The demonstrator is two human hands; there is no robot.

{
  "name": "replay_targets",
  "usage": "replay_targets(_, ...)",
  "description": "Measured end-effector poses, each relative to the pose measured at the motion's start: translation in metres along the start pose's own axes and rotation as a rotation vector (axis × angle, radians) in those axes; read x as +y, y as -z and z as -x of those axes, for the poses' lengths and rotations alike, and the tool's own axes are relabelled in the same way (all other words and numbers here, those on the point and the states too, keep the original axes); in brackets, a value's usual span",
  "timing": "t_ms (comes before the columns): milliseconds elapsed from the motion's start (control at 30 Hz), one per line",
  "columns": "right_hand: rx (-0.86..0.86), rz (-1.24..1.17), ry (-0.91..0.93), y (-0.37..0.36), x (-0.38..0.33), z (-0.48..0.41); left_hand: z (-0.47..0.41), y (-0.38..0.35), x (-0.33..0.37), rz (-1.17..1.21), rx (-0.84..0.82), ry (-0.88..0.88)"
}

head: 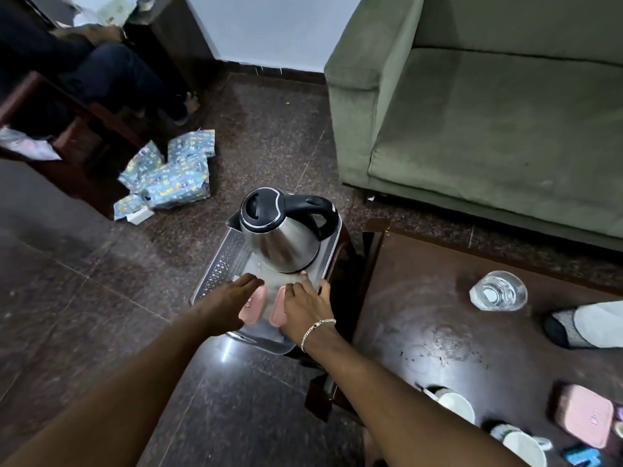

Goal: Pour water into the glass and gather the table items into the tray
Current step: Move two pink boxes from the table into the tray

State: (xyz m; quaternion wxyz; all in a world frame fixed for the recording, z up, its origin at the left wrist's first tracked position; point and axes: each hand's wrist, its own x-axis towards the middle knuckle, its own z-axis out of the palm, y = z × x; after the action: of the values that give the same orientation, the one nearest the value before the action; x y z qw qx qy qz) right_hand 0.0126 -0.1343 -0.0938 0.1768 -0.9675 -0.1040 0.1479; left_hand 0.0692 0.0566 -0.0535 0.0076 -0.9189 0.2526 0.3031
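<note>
Both hands rest on a clear box with pink clips (pixel 259 306) in the tray (pixel 215 264): left hand (pixel 232 305) and right hand (pixel 305 306) flat, fingers loose, clasping nothing. Kettle (pixel 283 230) stands in the tray just beyond. Glass (pixel 499 291) sits well apart on the table (pixel 421 315).

— How do the arms lie?
— Both bare forearms reach forward, converging, palms down.
— The left hand (pixel 232 303)?
— Fingers together, curled slightly downward, wrist straight.
— And the right hand (pixel 305 311)?
— Fingers spread and lightly bent, thumb out to the side, a thin chain bracelet on the wrist.
</note>
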Motion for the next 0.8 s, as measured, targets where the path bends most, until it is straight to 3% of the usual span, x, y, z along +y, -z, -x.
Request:
replay_targets(633, -0.003, 0.062, -0.017, -0.005, -0.002, 0.013, -0.004, -0.03, 0.001, -0.105, 0.058, -0.04)
replay_targets(800, 0.126, -0.028, -0.001, 0.001, 0.01, 0.033, 0.0, -0.017, 0.012, -0.105, 0.07, -0.031)
